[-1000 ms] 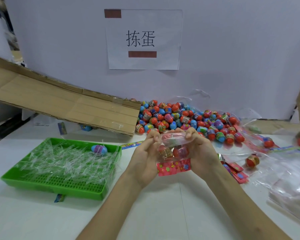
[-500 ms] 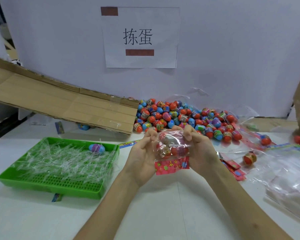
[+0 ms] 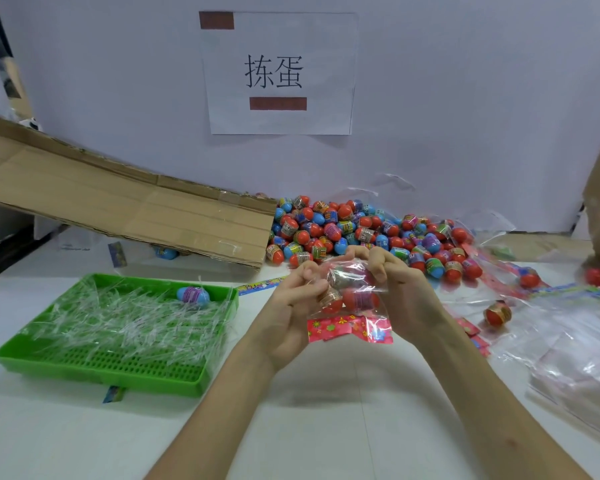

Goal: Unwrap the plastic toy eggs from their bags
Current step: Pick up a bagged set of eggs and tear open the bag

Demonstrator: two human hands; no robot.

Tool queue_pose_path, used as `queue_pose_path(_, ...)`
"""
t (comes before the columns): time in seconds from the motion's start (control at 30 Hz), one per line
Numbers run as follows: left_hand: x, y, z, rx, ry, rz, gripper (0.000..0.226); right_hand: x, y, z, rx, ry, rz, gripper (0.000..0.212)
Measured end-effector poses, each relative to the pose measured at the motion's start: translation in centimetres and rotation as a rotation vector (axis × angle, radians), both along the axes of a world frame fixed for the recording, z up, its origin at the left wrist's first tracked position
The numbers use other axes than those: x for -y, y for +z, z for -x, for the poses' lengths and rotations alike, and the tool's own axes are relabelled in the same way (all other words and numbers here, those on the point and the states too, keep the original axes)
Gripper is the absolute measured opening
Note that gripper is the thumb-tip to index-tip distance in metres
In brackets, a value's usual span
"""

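I see both hands raised over the white table (image 3: pixel 326 431), meeting at its middle, and between them a small clear bag (image 3: pixel 355 271) with toy eggs (image 3: pixel 359 299) packed inside. My left hand (image 3: pixel 290 308) has its fingers curled and pinches the bag's upper left edge; my right hand (image 3: pixel 407 294) grips the upper right side, fingers folded over the plastic. The bag's red printed header card (image 3: pixel 347 328) hangs at the bottom, below the eggs, so the bag is held upside down. At least two eggs show through the film, mostly red with a gold band; I cannot tell whether the bag is torn open. Beyond the hands, against the wall, lies a big pile of loose eggs (image 3: pixel 361 233) in red, blue, green and purple. To the left sits a green tray (image 3: pixel 94 370) full of thin clear plastic strips (image 3: pixel 125 320), with one blue and purple egg (image 3: pixel 193 294) at its far edge. A flattened cardboard sheet (image 3: pixel 118 206) leans behind the tray. On the right, a single red egg (image 3: pixel 497 313) rests near a heap of empty clear bags (image 3: pixel 575 344). A paper sign (image 3: pixel 279 72) is fixed on the wall.
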State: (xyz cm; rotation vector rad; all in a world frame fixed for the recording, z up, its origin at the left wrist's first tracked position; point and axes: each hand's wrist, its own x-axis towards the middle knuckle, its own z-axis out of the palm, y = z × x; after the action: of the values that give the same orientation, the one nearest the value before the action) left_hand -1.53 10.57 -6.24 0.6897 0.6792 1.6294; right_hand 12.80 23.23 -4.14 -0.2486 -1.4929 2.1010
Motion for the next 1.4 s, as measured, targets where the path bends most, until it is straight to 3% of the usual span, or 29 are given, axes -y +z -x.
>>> queue_pose_path(0.33,0.1,0.0,0.1,0.029,0.037,-0.014,0.017,0.8,-1.1,0.6,-0.11,-0.12,0.074,0.014)
queue_pose_path(0.53,0.3,0.3,0.2,0.055,0.076,-0.002,0.037,1.0,-1.2,1.2,-0.033,-0.134,-0.036,0.035)
queue_pose_path(0.7,0.0,0.5,0.2,-0.03,0.089,-0.03,0.045,1.8,-1.5,1.9,0.091,-0.338,-0.222,0.039)
queue_pose_path(0.83,0.1,0.3,0.5,-0.009,0.108,-0.056,0.045,1.4,-1.2,1.6,0.082,-0.232,-0.084,0.027)
queue_pose_path(0.93,0.4,0.6,0.6,0.023,0.1,-0.109,0.027,1.2,-0.9,1.2,0.051,-0.136,0.008,0.01)
queue_pose_path(1.07,0.8,1.0,0.4,0.066,0.054,-0.189,0.033,1.0,-0.7,1.0,0.046,-0.102,0.099,0.034)
queue_pose_path(1.3,0.8,0.9,0.7,0.164,0.101,-0.142,0.034,0.7,-0.9,0.9,-0.071,0.02,0.187,0.05)
queue_pose_path(1.4,0.6,0.6,1.0,0.21,0.101,-0.13,0.047,0.7,-1.2,0.9,-0.137,0.046,0.223,0.06)
